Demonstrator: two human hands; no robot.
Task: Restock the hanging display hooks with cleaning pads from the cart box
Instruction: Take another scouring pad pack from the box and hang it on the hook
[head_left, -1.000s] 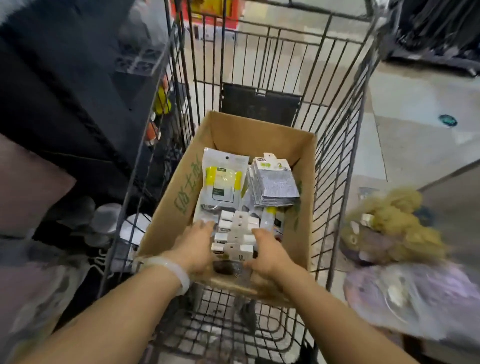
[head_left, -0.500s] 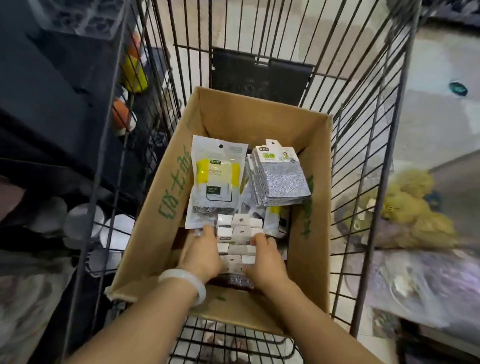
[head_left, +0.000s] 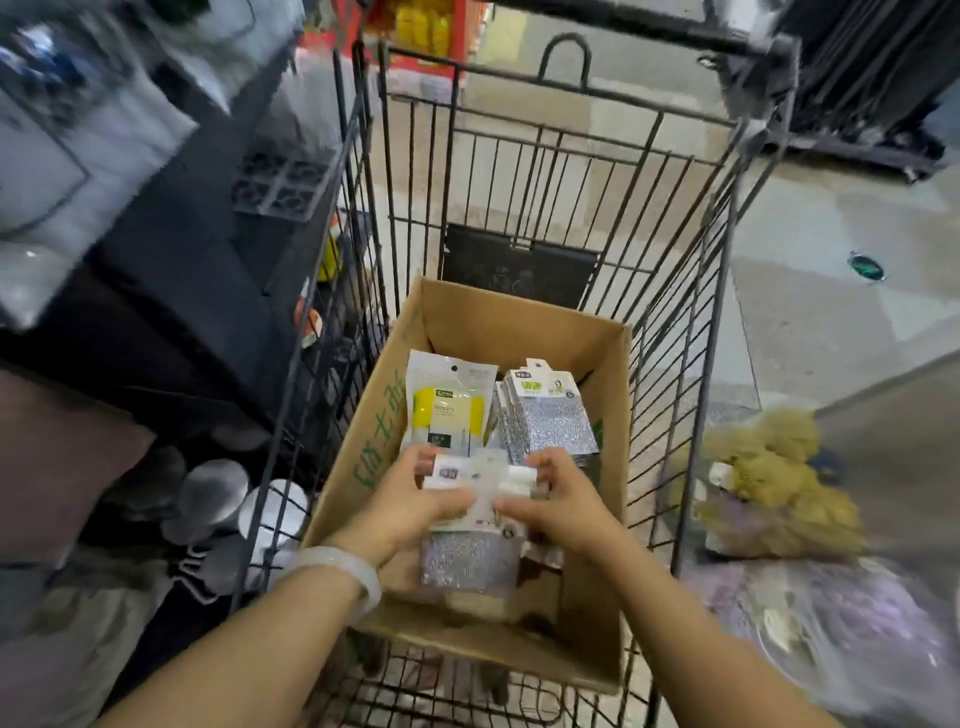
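Hands met over the near half of the cardboard box (head_left: 613, 415), which sat in the black wire cart (head_left: 691, 322). The left hand (head_left: 410, 501) and the right hand (head_left: 558, 501) gripped a bundle of packaged cleaning pads (head_left: 480, 519) from either side, fingers curled round its white header cards and thumbs pressed on top; the bundle's silver glitter pads hung below the hands, between the wrists, above the box's near wall. A pale bangle (head_left: 345, 571) circled the left wrist. Farther back in the box lay a second stack of silver pads (head_left: 550, 423) with white and green header cards, just beyond the right hand's fingertips, and beside it on the left a clear packet with a yellow sponge (head_left: 447, 410), its lower edge hidden behind the left hand. Green handwriting ran along the box's left wall. Outside the cart on the right, yellowish fibrous goods (head_left: 769, 478) lay blurred, and dark shelving (head_left: 171, 270) stood on the left.
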